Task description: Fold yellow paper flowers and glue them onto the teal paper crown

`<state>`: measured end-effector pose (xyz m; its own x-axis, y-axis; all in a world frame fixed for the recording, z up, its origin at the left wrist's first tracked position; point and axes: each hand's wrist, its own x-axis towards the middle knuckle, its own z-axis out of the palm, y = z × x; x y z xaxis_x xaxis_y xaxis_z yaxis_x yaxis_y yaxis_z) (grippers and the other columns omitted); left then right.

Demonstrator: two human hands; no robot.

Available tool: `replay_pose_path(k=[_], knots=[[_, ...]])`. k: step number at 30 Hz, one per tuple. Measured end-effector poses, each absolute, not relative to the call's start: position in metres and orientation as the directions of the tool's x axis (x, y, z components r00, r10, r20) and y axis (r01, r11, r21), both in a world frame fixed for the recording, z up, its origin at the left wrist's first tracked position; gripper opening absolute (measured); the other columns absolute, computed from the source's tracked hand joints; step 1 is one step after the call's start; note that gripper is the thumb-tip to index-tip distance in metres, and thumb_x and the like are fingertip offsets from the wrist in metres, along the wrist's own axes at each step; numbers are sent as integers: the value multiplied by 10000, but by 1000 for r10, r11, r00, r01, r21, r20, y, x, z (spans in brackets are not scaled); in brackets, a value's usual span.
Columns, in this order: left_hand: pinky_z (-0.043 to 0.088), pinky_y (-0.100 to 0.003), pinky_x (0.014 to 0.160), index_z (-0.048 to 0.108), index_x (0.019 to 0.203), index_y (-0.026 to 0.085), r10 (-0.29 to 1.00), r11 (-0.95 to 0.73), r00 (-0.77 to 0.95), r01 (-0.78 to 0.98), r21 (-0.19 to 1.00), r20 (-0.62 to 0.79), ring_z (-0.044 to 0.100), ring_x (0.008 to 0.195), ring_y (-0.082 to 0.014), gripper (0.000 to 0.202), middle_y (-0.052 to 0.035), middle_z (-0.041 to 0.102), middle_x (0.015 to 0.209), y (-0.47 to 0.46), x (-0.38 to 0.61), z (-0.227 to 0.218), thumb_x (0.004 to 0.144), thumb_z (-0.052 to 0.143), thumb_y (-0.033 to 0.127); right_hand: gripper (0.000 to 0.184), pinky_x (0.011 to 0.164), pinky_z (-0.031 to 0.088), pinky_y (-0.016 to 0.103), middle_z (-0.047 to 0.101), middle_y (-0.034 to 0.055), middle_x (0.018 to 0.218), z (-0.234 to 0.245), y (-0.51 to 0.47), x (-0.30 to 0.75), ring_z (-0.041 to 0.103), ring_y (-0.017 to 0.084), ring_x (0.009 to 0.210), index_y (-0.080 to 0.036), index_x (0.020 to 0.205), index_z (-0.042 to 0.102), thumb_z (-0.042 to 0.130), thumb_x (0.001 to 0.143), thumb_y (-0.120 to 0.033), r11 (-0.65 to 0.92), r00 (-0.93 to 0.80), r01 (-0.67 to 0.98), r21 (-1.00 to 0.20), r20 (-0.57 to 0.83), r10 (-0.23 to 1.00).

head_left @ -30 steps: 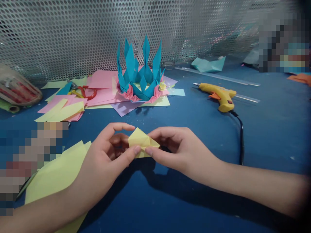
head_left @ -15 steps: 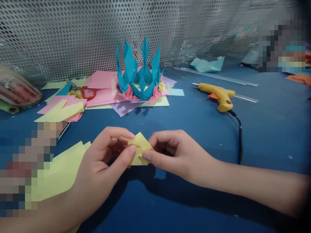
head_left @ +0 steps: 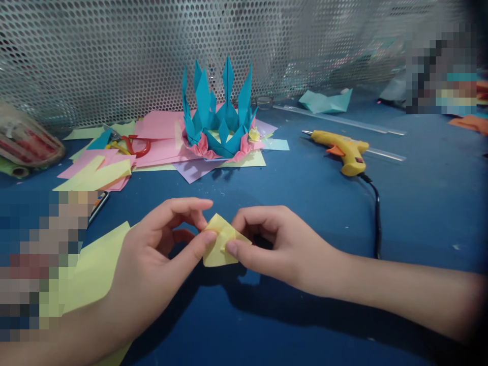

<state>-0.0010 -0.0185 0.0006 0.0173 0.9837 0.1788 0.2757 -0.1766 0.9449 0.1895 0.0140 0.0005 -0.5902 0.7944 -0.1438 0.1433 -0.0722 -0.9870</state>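
Between my hands, a small folded piece of yellow paper (head_left: 217, 254) is held above the blue table. My left hand (head_left: 160, 244) pinches its left side with the thumb in front, while the index finger is lifted off the paper. My right hand (head_left: 282, 244) grips the right side, its thumb pressing on a crease near the lower middle. The fingers behind the paper are partly hidden. Beyond it stands a crown-like origami piece (head_left: 223, 147) of blue pointed folds with a pink ruffled base and a small yellow folded bit on its right.
A yellow glue gun (head_left: 339, 147) lies at the right, its black cord (head_left: 377, 213) running toward me. Red-handled scissors (head_left: 139, 146) rest on pink sheets (head_left: 160, 124). Yellow sheets (head_left: 95, 269) lie beside my left arm. A perforated metal panel (head_left: 152, 51) closes the back.
The yellow paper has turned slightly and dropped a little in my fingers. My left index finger has lifted off its top edge. My right hand has hardly moved.
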Motion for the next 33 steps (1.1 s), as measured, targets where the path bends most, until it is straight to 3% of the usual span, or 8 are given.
replay_pose_path(k=[2,9,14,16,19,23,28,33], knots=[[514,-52,648,733,990,394,981,-190,25,303,934,192,619,729,-47,297,95,615,799,-19,-1,0,823,722,149,146,498,363,187,522,-60,588,0,14,190,441,78,542,-175,708,582,713,765,-206,-76,-589,139,-987,-144,795],[517,-81,666,799,782,365,929,-369,111,307,877,353,608,775,-60,348,57,599,850,-19,-5,-2,782,657,47,133,517,364,184,533,-53,623,-2,14,191,448,78,571,-170,736,606,719,781,-224,-76,-580,129,-989,-138,803],[517,-117,574,815,766,378,971,-237,104,255,937,217,617,758,-91,253,28,596,905,-15,-6,-1,735,757,134,112,549,396,201,575,-33,671,-3,12,191,488,95,607,-176,774,626,700,802,-255,-55,-572,120,-991,-114,813],[497,-134,535,814,700,358,987,-142,101,189,972,124,589,687,-83,175,17,591,885,-11,-7,-1,779,746,218,99,568,423,212,599,-23,678,-3,11,191,519,105,613,-179,786,635,680,811,-264,-12,-555,137,-991,-87,827],[466,-143,542,801,627,330,995,-36,96,117,992,25,535,610,-61,243,20,570,812,-7,-8,-2,839,692,281,88,563,449,222,629,-11,663,-3,9,191,556,116,595,-178,798,646,638,826,-261,60,-541,178,-982,-47,839],[431,-147,528,797,625,316,995,-8,104,107,994,-4,507,564,-53,217,27,558,741,-7,-10,-3,825,717,299,96,547,459,210,656,-3,656,-4,9,191,572,112,578,-169,812,668,618,838,-247,160,-529,205,-966,28,848],[373,-158,436,754,571,275,990,15,140,110,994,-31,475,473,-24,366,31,580,791,-11,-12,-4,896,652,411,105,542,462,179,670,-7,650,-4,9,191,567,89,560,-156,817,696,622,850,-223,235,-512,215,-948,95,854],[389,-136,444,590,480,185,993,8,113,146,989,-25,466,479,-25,407,38,552,743,-12,-8,-2,860,687,293,112,556,466,154,690,-9,674,-2,8,191,561,72,560,-144,834,721,621,865,-184,354,-537,211,-911,194,821]])
